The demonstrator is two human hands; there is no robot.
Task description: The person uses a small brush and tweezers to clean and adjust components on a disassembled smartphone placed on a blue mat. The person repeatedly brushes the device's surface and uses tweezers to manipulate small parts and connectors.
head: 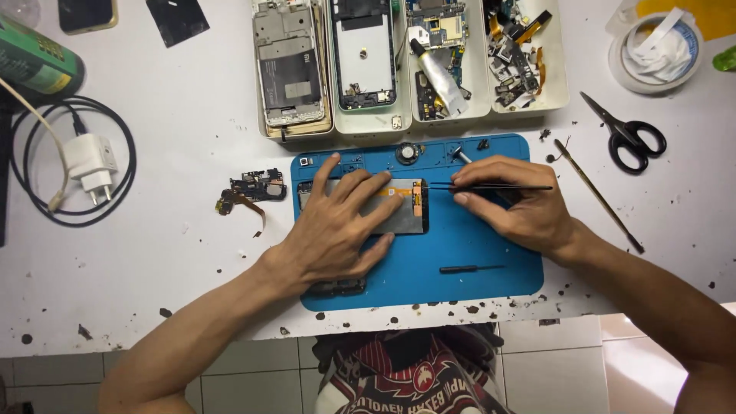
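Observation:
My left hand [337, 230] lies flat on an opened phone [402, 215] on the blue repair mat [460, 245], fingers spread over its grey inner plate. An orange flex cable [416, 198] shows at the phone's right end. My right hand [521, 203] pinches black tweezers [491, 187], held level, their tips pointing left and ending just beside the phone's right edge near the flex cable.
A small black screwdriver [471, 269] lies on the mat. White trays [368, 123] with phone frames and parts line the back. Scissors [629, 134] and a thin rod [602, 199] lie right. A circuit board piece [253, 188], charger [90, 165] and cable lie left.

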